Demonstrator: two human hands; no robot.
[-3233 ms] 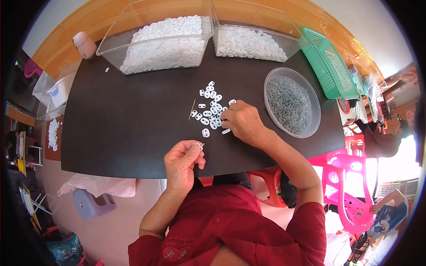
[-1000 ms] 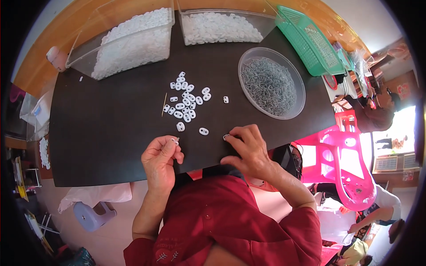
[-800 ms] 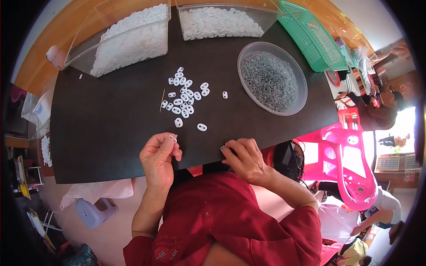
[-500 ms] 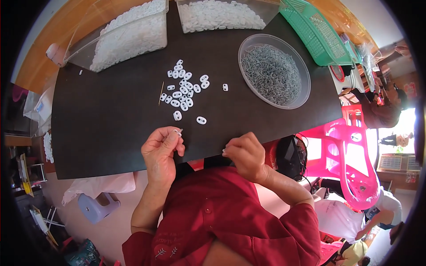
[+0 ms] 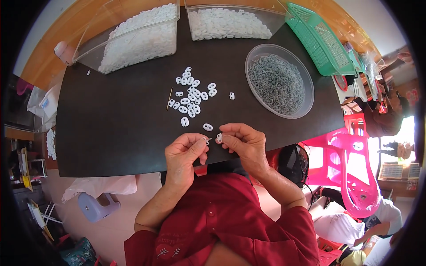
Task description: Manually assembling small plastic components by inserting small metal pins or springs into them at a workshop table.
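Observation:
Above the near edge of the dark table, my left hand (image 5: 183,156) pinches a small white piece (image 5: 206,140), mostly hidden by the fingers. A thin grey pin-like tip (image 5: 210,139) sticks out of it toward the right. Close beside it, my right hand (image 5: 247,146) grips an oval white two-hole plastic piece (image 5: 219,138) between thumb and fingers. Just beyond both hands lies a single two-hole piece (image 5: 207,127). Farther off, a loose group of similar pieces (image 5: 191,99) is spread on the tabletop (image 5: 120,119).
Two clear bins of white pieces (image 5: 142,46) (image 5: 228,24) stand at the back. A round tub (image 5: 310,99) holds many small grey metal parts (image 5: 277,84). A green basket (image 5: 321,40) is at the far right. Left of the group lies a thin stick (image 5: 169,98). Pink stools (image 5: 355,164) stand to the right.
My right hand has moved up and left toward my left hand, and the white two-hole piece in it now shows. The whole scene has shifted slightly down and right.

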